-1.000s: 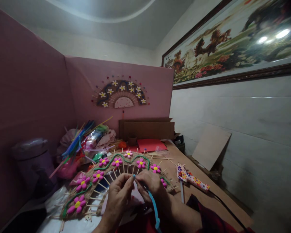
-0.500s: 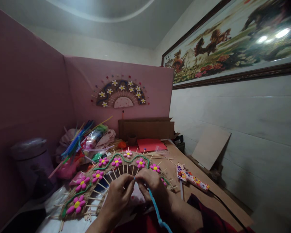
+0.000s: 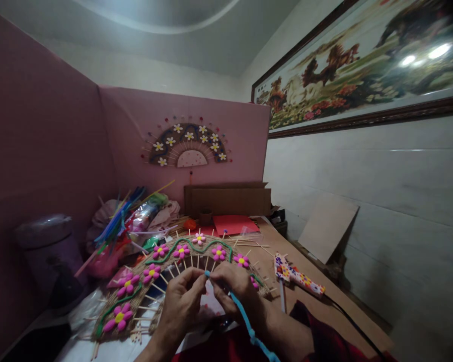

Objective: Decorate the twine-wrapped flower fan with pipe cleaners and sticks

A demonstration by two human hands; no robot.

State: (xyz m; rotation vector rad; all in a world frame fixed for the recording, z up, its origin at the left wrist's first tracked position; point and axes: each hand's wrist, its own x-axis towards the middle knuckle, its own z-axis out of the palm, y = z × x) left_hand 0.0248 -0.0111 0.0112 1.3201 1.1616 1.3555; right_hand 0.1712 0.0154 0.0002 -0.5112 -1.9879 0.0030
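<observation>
A half-round woven fan (image 3: 143, 294) with pink flowers, a wavy green line and wooden sticks lies in front of me. My left hand (image 3: 183, 304) and my right hand (image 3: 236, 290) meet over its inner edge, fingers pinched together. Both hold the end of a light blue pipe cleaner (image 3: 245, 322), which trails down and right past my right wrist. The blue tip shows between my two thumbs, just above the sticks.
A colourful glue gun (image 3: 298, 276) with a black cord lies right of the fan on the brown table (image 3: 324, 306). A bundle of pipe cleaners (image 3: 124, 221), a purple bin (image 3: 49, 246), red paper (image 3: 234, 224) and cardboard (image 3: 230, 200) stand behind. A finished fan (image 3: 189, 146) hangs on the pink partition.
The hands have stayed over the fan's inner edge with small finger shifts. The trailing blue pipe cleaner has swung slightly to the right.
</observation>
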